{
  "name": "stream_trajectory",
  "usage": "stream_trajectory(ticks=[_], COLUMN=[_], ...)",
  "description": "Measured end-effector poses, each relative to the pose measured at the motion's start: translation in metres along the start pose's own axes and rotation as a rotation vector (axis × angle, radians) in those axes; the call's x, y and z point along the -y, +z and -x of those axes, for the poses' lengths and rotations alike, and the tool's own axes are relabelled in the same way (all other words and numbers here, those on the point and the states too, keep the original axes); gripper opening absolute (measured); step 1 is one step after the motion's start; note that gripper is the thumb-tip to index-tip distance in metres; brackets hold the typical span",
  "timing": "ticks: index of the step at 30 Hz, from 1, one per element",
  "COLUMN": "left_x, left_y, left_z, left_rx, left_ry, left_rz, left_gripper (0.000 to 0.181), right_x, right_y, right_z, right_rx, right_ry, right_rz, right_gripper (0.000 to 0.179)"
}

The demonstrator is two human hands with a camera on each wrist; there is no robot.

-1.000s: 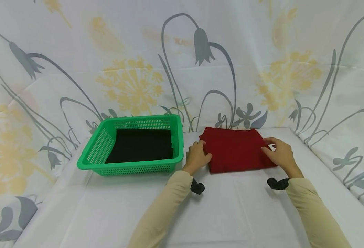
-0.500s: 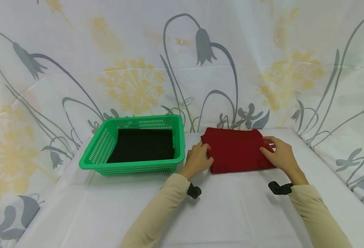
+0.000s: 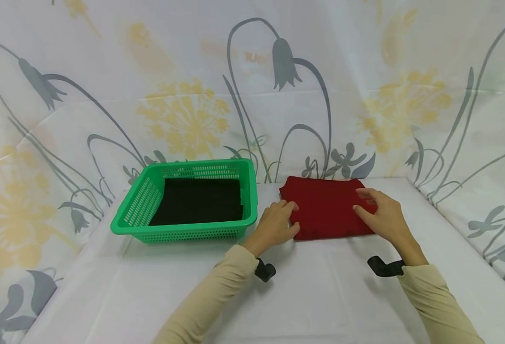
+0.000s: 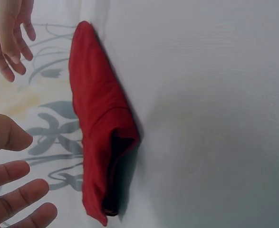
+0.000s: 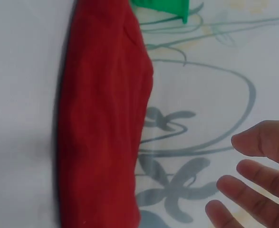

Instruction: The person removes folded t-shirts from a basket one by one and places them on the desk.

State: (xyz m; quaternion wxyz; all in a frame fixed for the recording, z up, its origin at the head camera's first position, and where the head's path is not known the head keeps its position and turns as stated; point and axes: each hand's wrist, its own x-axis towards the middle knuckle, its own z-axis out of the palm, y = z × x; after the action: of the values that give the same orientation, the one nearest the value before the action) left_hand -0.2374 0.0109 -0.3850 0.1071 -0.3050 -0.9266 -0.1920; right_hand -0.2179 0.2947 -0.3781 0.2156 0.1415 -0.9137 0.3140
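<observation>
A folded red cloth lies flat on the white table, its layered folded end showing in the left wrist view. At its left side my left hand hovers with fingers spread, overlapping its edge in the head view. Over the right side hangs my right hand, thumb and fingers apart, holding nothing. Both wrist views show the fingers raised off the cloth: the left fingers and the right fingers. Left of the cloth stands a green plastic basket with a folded black cloth inside.
The table is covered in white cloth. A curtain with grey and yellow flower prints rises behind it and along both sides. The basket's right wall is close to my left hand.
Both hands have come off the edges of the red cloth and lifted. My right hand has shifted a little left over it. The basket and cloths stay in place.
</observation>
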Motion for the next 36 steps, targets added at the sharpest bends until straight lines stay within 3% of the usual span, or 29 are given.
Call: stream_trajectory(ticks=[4,12,20,29,36], left_x=[-0.002,-0.004,0.005,0.024,0.04], left_y=[-0.009,-0.027,-0.043,-0.063,-0.083], left_z=[0.002,0.009,0.016,0.029,0.044], left_rx=[-0.053,-0.182,-0.178,-0.169,-0.163], left_ry=[0.053,0.127,0.186,0.144,0.056], left_rz=[0.027,0.166,0.234,0.299,0.375], left_gripper=[0.027,0.021,0.026,0.027,0.028], right_x=[0.012,0.042,0.061,0.083,0.101], right_y=[0.0,-0.002,0.0,0.007,0.012], right_z=[-0.003,-0.01,-0.017,-0.027,-0.035], right_rx=[-0.014,-0.024,0.006,0.023,0.082], right_ry=[-0.033,-0.054,-0.085,-0.123,-0.144], right_rz=[-0.023,-0.08,-0.102,-0.141,-0.158], right_gripper=[0.043,0.045,0.041,0.039,0.04])
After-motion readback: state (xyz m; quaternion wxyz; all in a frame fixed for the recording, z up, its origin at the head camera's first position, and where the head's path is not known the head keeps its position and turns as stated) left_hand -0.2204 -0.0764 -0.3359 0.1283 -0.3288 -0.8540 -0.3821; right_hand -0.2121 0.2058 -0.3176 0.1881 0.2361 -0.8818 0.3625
